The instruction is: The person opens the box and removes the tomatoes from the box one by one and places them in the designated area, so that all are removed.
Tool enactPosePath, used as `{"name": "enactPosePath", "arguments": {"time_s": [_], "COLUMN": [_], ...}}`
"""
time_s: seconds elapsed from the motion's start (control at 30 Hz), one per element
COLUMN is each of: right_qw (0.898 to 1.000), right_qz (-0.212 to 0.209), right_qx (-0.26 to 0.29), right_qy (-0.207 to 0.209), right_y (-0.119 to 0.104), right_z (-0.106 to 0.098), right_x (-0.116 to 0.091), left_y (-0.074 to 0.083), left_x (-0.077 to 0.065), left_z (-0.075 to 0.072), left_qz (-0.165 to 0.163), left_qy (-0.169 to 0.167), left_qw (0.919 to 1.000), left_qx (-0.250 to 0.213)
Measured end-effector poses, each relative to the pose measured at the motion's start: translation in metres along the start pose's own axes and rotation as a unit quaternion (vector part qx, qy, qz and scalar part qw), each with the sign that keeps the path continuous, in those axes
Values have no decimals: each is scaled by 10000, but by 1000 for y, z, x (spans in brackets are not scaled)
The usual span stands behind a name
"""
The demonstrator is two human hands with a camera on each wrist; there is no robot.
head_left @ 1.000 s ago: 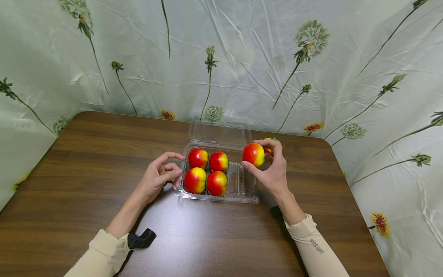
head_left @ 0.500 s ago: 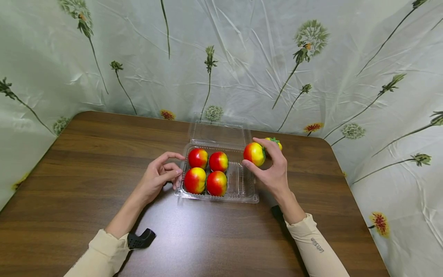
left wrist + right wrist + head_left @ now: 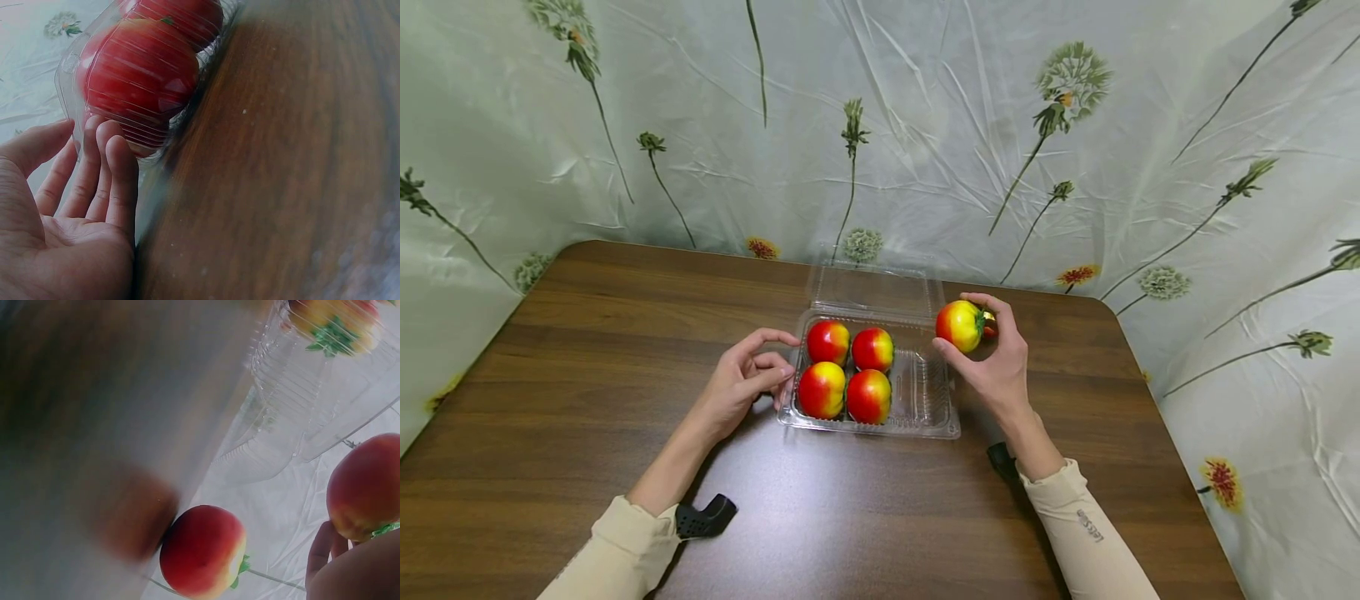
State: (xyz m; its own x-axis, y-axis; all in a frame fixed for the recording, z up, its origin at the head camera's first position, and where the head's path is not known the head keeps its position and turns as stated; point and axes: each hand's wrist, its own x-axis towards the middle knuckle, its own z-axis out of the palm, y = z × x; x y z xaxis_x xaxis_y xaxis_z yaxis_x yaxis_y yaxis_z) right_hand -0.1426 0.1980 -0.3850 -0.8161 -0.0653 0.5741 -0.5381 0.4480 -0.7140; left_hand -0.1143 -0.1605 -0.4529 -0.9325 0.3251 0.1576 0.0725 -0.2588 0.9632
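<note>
In the head view my right hand (image 3: 1000,367) holds a red-and-yellow round fruit (image 3: 957,326) between thumb and fingers, raised beside the right end of a clear plastic clamshell container (image 3: 871,430). Its green leafy cap faces right, toward the palm. My left hand (image 3: 748,381) rests its fingertips against the container's left end, fingers loosely bent, as the left wrist view also shows. Several fruits of the same kind (image 3: 822,390) sit in the left and middle of the container. Behind my right fingers another such fruit (image 3: 990,327) is mostly hidden; the right wrist view shows this fruit (image 3: 203,551) on the table.
The container's lid (image 3: 876,287) is raised and leans back toward the table's far edge. A dandelion-print curtain (image 3: 925,125) hangs behind and to the right of the brown wooden table (image 3: 865,517).
My right hand has shifted a little right and back with the fruit, which has turned so more yellow and its green cap show. The left hand has stayed in place.
</note>
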Motion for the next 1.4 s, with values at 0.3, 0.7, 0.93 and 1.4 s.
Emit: {"name": "enactPosePath", "arguments": {"time_s": [0.3,0.7,0.93,1.4], "right_qw": [9998,9985,9962,9885], "right_qz": [137,149,181,523], "right_qx": [-61,-184,-392,-717], "right_qy": [124,495,755,1227], "right_y": [2,9,13,69], "right_z": [-2,-12,-21,-45], "right_x": [1,6,11,16], "left_y": [0,-1,0,0], "left_x": [0,0,0,0], "left_z": [-1,0,0,-1], "left_qz": [37,23,8,-25], "left_qy": [-40,-19,-10,1], "left_qw": [10000,10000,10000,10000], "left_qx": [37,-26,-12,2]}}
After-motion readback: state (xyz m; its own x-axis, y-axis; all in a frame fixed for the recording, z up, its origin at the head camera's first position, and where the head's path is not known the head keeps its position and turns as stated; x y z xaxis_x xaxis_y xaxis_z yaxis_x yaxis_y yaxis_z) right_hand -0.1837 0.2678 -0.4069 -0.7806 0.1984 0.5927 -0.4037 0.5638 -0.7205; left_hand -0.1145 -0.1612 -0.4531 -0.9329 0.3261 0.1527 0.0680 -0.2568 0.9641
